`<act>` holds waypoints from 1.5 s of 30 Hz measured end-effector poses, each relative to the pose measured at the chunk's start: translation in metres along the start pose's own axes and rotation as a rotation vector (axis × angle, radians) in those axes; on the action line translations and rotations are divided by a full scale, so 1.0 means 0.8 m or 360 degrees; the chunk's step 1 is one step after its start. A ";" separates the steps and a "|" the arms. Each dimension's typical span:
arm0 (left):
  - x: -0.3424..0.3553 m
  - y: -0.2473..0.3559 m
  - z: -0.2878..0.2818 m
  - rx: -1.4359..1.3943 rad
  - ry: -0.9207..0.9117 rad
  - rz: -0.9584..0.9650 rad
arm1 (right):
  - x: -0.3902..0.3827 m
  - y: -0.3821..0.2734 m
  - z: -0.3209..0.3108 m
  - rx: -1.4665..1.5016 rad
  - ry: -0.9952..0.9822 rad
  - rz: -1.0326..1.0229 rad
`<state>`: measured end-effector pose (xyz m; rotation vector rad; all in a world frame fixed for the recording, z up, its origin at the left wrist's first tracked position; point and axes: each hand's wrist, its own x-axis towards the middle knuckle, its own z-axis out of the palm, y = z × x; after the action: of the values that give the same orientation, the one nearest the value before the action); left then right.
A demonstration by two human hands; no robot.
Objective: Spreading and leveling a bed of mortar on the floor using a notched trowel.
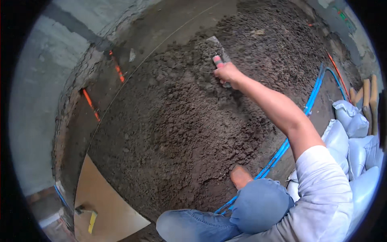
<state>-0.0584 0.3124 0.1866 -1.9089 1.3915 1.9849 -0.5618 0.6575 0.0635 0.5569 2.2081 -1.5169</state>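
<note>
My right hand grips the pink-and-grey handle of a metal float, whose blade lies out beyond my hand in the dark, coarse, damp mortar. Clumps of mortar are on and around the blade, so its full outline is hidden. My arm stretches up from the lower right. My left hand is not in view.
A tan board with a yellow-marked tool lies lower left. Orange conduits emerge along the left wall. Blue pipes run along the right, beside stacked white sacks. My boot rests at the mortar's near edge.
</note>
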 end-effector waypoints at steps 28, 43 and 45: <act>-0.139 -0.013 -0.034 0.0405 0.0131 0.0961 | -0.048 -0.027 0.173 -0.0064 0.0007 -0.0206; -0.122 0.009 0.006 0.0551 0.0205 0.0920 | -0.070 -0.044 0.064 -0.0997 0.0184 -0.0763; -0.127 0.016 0.005 0.0810 0.0227 0.1038 | -0.098 -0.037 0.070 -0.0991 0.0171 -0.0789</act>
<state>-0.0456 0.3601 0.2764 -1.4978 2.5045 1.4407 -0.5058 0.5877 0.1102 -0.1197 2.8550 -0.8965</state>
